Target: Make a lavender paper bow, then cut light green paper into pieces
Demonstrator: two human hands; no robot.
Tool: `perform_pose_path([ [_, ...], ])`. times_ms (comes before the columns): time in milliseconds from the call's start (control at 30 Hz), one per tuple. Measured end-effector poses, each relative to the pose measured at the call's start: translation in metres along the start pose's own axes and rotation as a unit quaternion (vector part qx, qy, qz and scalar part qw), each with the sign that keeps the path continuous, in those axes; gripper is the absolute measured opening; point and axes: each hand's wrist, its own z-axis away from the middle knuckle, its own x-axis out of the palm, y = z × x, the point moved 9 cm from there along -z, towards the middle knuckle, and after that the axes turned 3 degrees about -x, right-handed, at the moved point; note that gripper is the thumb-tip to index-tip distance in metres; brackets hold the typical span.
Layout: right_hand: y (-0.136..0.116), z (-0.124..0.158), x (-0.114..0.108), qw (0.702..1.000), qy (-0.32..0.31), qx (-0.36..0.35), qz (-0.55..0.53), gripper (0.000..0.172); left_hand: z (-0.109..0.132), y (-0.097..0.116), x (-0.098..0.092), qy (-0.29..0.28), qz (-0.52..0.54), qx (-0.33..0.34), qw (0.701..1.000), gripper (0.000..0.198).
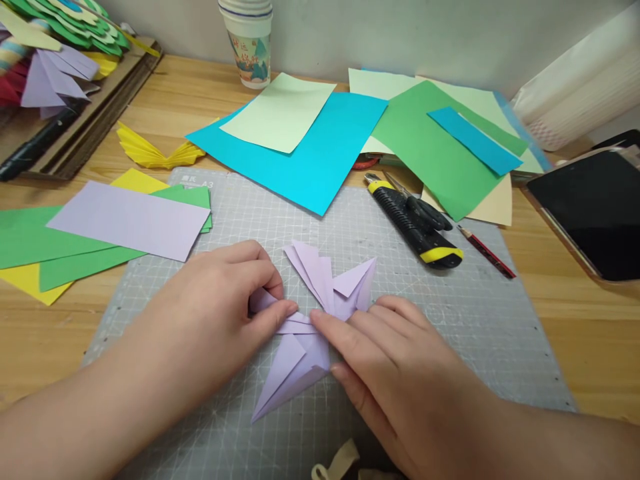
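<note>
A folded lilac paper piece (303, 360) with several pointed flaps lies on the grey cutting mat (215, 413). My left hand (235, 287) pinches its left flap between thumb and fingers. With the index fingertip, my right hand (380, 353) presses the middle of the folds; its thumb rests by the lower right edge, and the other fingers touch the right side. Parts of the paper are hidden under both hands.
Lilac, green and yellow strips (130, 220) overlap the mat's left edge. Behind are blue paper (320, 167), green paper (425, 147) and a paper cup (250, 47). A utility knife (410, 220), pencil (485, 252) and dark-screened tablet (595, 207) lie to the right.
</note>
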Motion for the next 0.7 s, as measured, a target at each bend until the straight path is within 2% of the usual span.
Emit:
perform_pose_path([
  [100,0.000,-0.002,0.006,0.999,-0.018,-0.008,0.026,0.043,0.000,-0.002,-0.001,-0.001,0.002,-0.008,1.000,0.021],
  [333,0.000,-0.005,0.008,0.999,-0.029,-0.002,0.036,0.041,-0.001,-0.007,-0.005,-0.002,0.001,-0.027,1.000,0.024],
  [500,-0.002,-0.005,0.006,0.999,-0.015,-0.011,0.039,0.038,-0.002,-0.008,-0.005,-0.038,0.031,-0.027,0.998,0.023],
  [700,-0.001,-0.004,0.008,0.999,-0.015,-0.013,0.043,0.040,-0.001,-0.011,-0.011,0.007,0.001,-0.024,1.000,0.024],
])
